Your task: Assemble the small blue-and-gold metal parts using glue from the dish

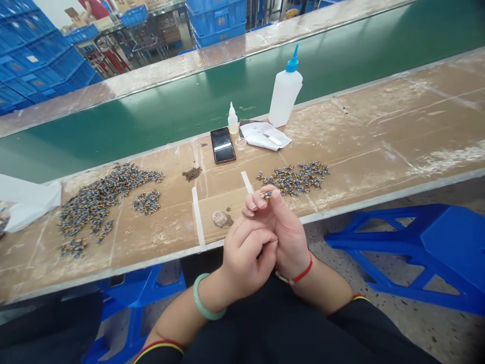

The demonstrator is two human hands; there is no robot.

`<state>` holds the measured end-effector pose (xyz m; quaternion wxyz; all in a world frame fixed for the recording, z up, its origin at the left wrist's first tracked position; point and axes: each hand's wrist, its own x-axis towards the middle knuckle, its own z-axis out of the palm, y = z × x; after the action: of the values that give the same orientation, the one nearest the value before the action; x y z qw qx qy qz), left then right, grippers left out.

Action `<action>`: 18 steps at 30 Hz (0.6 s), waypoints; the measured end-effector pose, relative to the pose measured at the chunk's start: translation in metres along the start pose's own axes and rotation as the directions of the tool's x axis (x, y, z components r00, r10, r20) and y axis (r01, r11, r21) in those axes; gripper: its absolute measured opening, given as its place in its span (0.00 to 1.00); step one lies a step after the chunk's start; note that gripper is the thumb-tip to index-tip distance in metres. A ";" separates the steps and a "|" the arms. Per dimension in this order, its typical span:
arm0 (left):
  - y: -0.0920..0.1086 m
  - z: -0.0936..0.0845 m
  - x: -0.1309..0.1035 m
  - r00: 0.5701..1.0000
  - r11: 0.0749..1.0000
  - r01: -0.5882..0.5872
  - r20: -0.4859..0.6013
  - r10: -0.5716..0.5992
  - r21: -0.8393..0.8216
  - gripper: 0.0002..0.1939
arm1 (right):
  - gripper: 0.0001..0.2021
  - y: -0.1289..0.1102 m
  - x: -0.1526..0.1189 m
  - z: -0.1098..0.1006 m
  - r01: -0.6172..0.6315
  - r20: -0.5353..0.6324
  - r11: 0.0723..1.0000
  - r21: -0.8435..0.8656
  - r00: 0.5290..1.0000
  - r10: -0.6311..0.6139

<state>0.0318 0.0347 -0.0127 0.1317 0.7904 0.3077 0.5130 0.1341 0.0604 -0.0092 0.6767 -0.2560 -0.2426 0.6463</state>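
My right hand [290, 230], with a red cord at its wrist, pinches a small blue-and-gold piece [266, 194] between thumb and fingertips. Against its palm rests my left hand [248, 255], which wears a pale green bangle. The left thumb and forefinger are pressed together; whatever they hold is too small or hidden to make out. Just beyond the right fingertips lies a loose pile of similar blue-and-gold pieces [295, 179]. A small round pinkish object [220, 218] lies on a cardboard sheet [210, 202] in front of me, with brown bits beside it.
Leftward spread a large pile [106, 197] and smaller clusters [146, 202] of such pieces. Brown bits [192, 174], a phone [223, 145], a dropper bottle [232, 119], white paper [261, 134] and a blue-capped bottle [285, 96] stand or lie farther back. Blue stools [450, 247] flank the bench.
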 end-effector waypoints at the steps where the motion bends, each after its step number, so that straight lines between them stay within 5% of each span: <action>1: 0.001 -0.001 0.001 1.000 1.000 0.001 0.002 -0.001 -0.009 0.08 | 0.19 -0.001 -0.002 0.001 0.005 0.005 1.000 0.008 1.000 -0.005; 11: 0.007 -0.008 0.005 0.998 0.999 0.015 0.060 -0.013 -0.036 0.08 | 0.20 -0.008 -0.013 0.007 -0.037 -0.055 0.999 0.005 0.998 0.037; 18: 0.007 -0.009 0.003 0.997 0.999 0.020 0.076 -0.017 -0.040 0.08 | 0.17 -0.007 -0.014 0.005 -0.005 0.003 1.000 -0.030 1.000 0.005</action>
<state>0.0275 0.0301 -0.0023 0.1640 0.8035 0.2993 0.4877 0.1353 0.0463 -0.0011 0.6707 -0.2657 -0.2527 0.6448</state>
